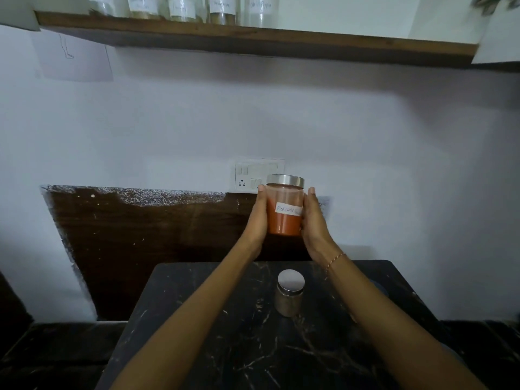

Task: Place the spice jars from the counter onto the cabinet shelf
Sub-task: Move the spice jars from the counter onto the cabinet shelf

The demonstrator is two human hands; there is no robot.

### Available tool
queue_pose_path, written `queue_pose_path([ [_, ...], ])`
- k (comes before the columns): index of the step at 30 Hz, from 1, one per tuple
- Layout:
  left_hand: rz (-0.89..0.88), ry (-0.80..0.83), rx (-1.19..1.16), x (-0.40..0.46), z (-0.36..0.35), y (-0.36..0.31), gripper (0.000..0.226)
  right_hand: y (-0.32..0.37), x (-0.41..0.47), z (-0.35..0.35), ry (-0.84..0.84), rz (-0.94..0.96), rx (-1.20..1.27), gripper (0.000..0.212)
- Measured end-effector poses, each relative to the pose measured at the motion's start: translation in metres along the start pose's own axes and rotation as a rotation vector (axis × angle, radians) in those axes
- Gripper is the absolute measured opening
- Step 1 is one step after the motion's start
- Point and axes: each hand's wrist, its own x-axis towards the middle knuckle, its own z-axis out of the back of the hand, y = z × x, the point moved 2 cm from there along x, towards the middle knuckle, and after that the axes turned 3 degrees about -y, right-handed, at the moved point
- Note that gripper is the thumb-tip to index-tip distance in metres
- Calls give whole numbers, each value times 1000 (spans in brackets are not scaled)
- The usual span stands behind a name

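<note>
A glass jar of red chilli powder with a steel lid and a white label is held up in the air above the counter. My left hand presses its left side and my right hand presses its right side. A second, smaller jar of pale spice with a steel lid stands on the black marble counter below. High above runs the wooden shelf, where several labelled glass jars stand in a row at its left and middle.
A white switchboard with a socket sits on the wall just behind the held jar. A dark wooden panel covers the wall behind the counter. A sheet of paper hangs under the shelf at left.
</note>
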Motion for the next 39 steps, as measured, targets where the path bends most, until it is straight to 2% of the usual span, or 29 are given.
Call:
queue_pose_path([
  [3,17,24,-25,4,5,-5,37,9,-2,6,55,30,-42,28],
  [6,41,51,-58,8,7,-12,40,19,0,14,134,32,-15,24],
  [11,79,65,-162,19,8,-24,41,40,3,26,280,41,-45,38],
  [16,98,114,-204,28,-2,-28,50,55,11,29,274,87,-100,49],
  [19,80,178,-125,35,-2,-38,50,63,17,33,263,69,-79,50],
  [23,-25,135,89,50,4,-57,59,85,31,36,250,132,-165,49],
  [27,-140,44,110,67,1,-84,58,125,44,30,281,257,-321,61],
  [30,-255,30,144,82,-2,-117,58,161,52,23,207,345,-365,64],
  [35,-430,36,223,102,-6,-187,58,220,65,8,178,473,-334,62],
  [39,-555,35,202,120,-13,-245,58,281,76,-1,185,565,-301,49],
])
